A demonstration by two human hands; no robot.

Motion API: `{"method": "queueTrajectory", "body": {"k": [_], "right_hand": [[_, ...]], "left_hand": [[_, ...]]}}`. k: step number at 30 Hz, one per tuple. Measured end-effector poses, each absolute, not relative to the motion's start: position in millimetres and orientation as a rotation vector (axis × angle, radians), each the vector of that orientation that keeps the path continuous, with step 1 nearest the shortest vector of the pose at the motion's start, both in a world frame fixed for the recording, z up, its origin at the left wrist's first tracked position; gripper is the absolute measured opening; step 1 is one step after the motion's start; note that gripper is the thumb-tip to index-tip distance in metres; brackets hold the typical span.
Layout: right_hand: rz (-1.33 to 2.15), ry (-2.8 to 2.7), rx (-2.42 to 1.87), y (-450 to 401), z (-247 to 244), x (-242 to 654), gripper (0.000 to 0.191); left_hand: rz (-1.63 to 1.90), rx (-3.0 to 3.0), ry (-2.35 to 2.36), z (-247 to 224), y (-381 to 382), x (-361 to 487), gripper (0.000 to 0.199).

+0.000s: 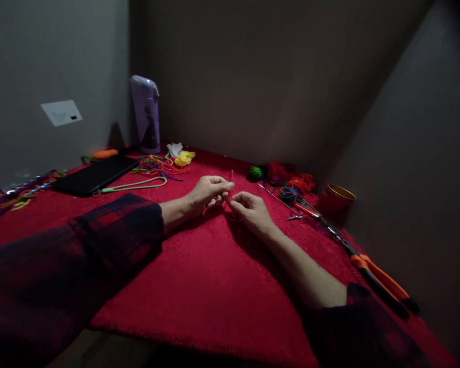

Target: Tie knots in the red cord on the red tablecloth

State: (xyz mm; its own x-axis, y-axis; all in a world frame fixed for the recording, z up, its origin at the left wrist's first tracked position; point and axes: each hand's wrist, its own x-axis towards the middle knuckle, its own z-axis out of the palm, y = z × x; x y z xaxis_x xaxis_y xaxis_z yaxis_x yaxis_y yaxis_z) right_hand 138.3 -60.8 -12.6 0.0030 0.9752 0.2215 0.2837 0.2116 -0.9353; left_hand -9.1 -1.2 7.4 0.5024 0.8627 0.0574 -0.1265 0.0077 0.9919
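**A:** What are the hands doing?

**B:** Both are meeting over the middle of the red tablecloth [214, 276]. The left hand [207, 194] is closing its fingertips on a thin red thread [231, 185], and the right hand [253, 210] is pinching the same thread just beside it, thumb against forefinger. The two hands are almost touching.

**A:** Where is the thread sitting exactly?

**B:** It is running between the two pinches, with a short end sticking up above the left fingertips. It is so fine against the red cloth that I cannot tell whether any of it is trailing onto the table.

**A:** And what is lying around them?

**B:** To the right, long orange-handled scissors [371, 276] are lying along the table edge, blades pointing toward the hands. Near the blades, small metal snips [296, 217] are resting on the cloth, and a red tin with a gold rim [336, 200] is standing upright beyond them. A green yarn ball [255, 174] is sitting next to a heap of red and orange yarn [297, 180].

**A:** On the left?

**B:** A black flat case [95, 175] is lying with a pale green cord [138, 185] beside it, and a tangle of coloured threads [159, 164] is spreading near a yellow yarn bundle [186, 157]. A lilac bottle-shaped thing [145, 113] is standing in the corner.
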Motion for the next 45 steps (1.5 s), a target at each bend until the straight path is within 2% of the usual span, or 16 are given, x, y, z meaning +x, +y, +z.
{"method": "queueTrajectory", "body": {"k": [4, 9, 15, 19, 25, 36, 40, 45], "right_hand": [[0.876, -1.481, -1.261, -62.0, -11.8, 137.7, 0.025], [0.834, -1.535, -1.277, -61.6, -13.3, 139.1, 0.025], [0.621, -1.492, -1.314, -57.7, -14.1, 143.9, 0.041], [0.610, -1.476, -1.312, -55.9, -15.3, 144.1, 0.035], [0.738, -1.477, -1.284, -58.4, -14.6, 140.3, 0.035], [0.718, -1.412, -1.307, -60.0, -11.4, 141.3, 0.022], [0.728, -1.408, -1.308, -60.7, -10.0, 140.0, 0.021], [0.727, -1.421, -1.307, -60.4, -9.7, 140.4, 0.021]], "left_hand": [[0.881, 1.345, 0.754, 8.6, -1.8, -9.3, 0.004], [0.879, 1.321, 0.771, 8.9, -1.1, -8.3, 0.005], [0.873, 1.338, 0.749, 6.5, 0.3, -8.3, 0.008], [0.861, 1.377, 0.723, 5.8, 1.0, -8.4, 0.010], [0.864, 1.391, 0.737, 7.8, -0.6, -8.8, 0.008], [0.845, 1.409, 0.710, 6.7, 2.1, -9.7, 0.007], [0.823, 1.421, 0.680, 5.5, 3.7, -9.6, 0.013], [0.821, 1.448, 0.689, 3.5, 4.3, -9.8, 0.008]]}}
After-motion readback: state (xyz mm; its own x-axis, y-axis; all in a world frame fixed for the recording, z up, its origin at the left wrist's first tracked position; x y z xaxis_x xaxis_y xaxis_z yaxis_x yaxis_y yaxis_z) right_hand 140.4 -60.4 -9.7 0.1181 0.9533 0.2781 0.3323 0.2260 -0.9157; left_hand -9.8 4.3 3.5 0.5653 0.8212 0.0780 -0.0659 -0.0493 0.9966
